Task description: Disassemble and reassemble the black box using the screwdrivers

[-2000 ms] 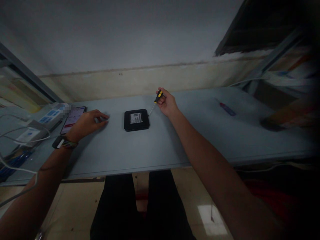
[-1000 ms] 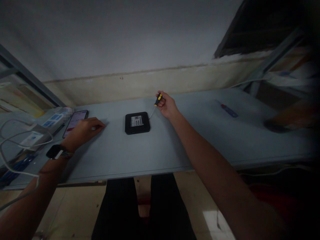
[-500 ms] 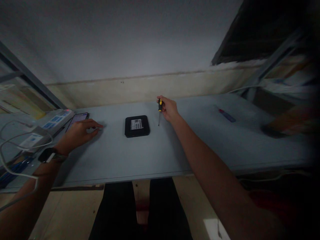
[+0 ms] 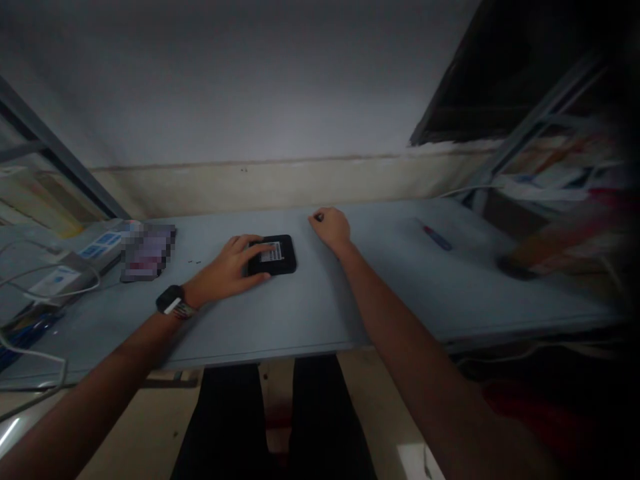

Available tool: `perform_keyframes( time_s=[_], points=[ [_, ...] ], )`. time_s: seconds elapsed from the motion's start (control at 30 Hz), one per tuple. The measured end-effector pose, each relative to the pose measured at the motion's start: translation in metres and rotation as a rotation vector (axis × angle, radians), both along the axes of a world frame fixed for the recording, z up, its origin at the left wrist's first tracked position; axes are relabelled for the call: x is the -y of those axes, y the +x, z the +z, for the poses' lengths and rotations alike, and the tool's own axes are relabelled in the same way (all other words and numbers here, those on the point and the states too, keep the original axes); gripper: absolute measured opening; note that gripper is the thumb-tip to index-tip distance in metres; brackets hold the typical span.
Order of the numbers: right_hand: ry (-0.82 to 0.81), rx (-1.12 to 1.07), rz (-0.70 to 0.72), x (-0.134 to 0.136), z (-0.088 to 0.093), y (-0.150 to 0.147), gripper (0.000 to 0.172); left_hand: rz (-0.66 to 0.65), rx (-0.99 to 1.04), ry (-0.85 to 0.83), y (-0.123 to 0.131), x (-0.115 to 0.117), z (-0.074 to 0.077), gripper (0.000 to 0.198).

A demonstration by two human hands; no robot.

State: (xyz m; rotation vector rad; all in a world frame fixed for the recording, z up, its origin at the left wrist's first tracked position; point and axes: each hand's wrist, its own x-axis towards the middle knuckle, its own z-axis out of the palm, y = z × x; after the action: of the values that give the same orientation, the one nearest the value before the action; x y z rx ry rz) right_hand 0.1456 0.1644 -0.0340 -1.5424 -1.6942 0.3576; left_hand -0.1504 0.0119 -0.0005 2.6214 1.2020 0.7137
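**BENCH STATUS: BOX PINNED UNDER L HAND, R FIST SHUT ON TOOL**

1. L hand (image 4: 227,270): laid palm-down on black box (image 4: 280,260), fingers straight and spread over the left part of its top, up to the white label. Thumb along the near edge. Not wrapped round the box; a flat press. Prob. placed so to stop the box sliding on the smooth table (image 4: 310,313). Watch (image 4: 170,301) on the wrist.

2. Black box: flat on the table, approx. centre, label side up, square to the table edge. Right half uncovered, which leaves that side reachable from the R.

3. R hand (image 4: 330,227): closed in a fist, resting on the table just right of and behind the box, not touching it. Dark end of a tool (image 4: 319,217) poking out at the top of the fist; rest of it hidden inside, so type and tip direction cannot be told. Parked close to the box, likely for a short reach.

4. Surroundings:
- Phone (image 4: 147,252) at left, near the L forearm, clear of the box.
- Few small dark specks (image 4: 195,261) between phone and L hand; too small to identify.
- White cables (image 4: 30,287) and cartons at far left.
- Red-and-blue pen-like item (image 4: 436,239) well apart at right, untouched.
- Shelving at right edge, blurred.
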Motion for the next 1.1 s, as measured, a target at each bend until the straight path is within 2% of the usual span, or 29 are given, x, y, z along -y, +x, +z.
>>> perform_keyframes(
  time_s=[0.13,0.27,0.37,0.47,0.57,0.67,0.77,0.9,1.0,1.1],
  points=[
    [-0.009,0.118,-0.009,0.004,0.000,-0.003,0.017,-0.011,-0.120,0.044,0.022,-0.014,-0.017,0.061],
    [-0.020,0.184,-0.068,0.002,0.011,0.010,0.027,0.012,-0.144,0.060,0.025,-0.024,-0.022,0.062],
    [-0.032,0.243,-0.191,0.000,0.025,0.040,0.033,-0.005,-0.127,0.063,0.021,-0.029,-0.020,0.062],
    [-0.056,0.344,-0.337,0.002,0.034,0.084,0.040,-0.047,-0.119,0.052,0.015,-0.034,-0.019,0.061],
    [-0.115,0.448,-0.463,0.005,0.032,0.127,0.045,-0.096,-0.103,0.030,0.012,-0.037,-0.021,0.072],
    [-0.214,0.511,-0.546,0.002,0.024,0.153,0.046,-0.137,-0.069,0.004,0.012,-0.038,-0.023,0.078],
    [-0.246,0.562,-0.523,-0.006,0.017,0.160,0.042,-0.130,-0.064,0.020,0.014,-0.037,-0.025,0.076],
    [-0.211,0.597,-0.503,-0.009,0.017,0.163,0.040,-0.111,-0.066,0.040,0.013,-0.035,-0.029,0.078],
    [-0.189,0.596,-0.619,-0.003,0.019,0.179,0.045,-0.132,-0.061,0.026,0.011,-0.034,-0.031,0.082],
    [-0.297,0.549,-0.760,0.004,0.020,0.200,0.055,-0.133,-0.053,0.032,0.010,-0.033,-0.033,0.081]
  ],
)
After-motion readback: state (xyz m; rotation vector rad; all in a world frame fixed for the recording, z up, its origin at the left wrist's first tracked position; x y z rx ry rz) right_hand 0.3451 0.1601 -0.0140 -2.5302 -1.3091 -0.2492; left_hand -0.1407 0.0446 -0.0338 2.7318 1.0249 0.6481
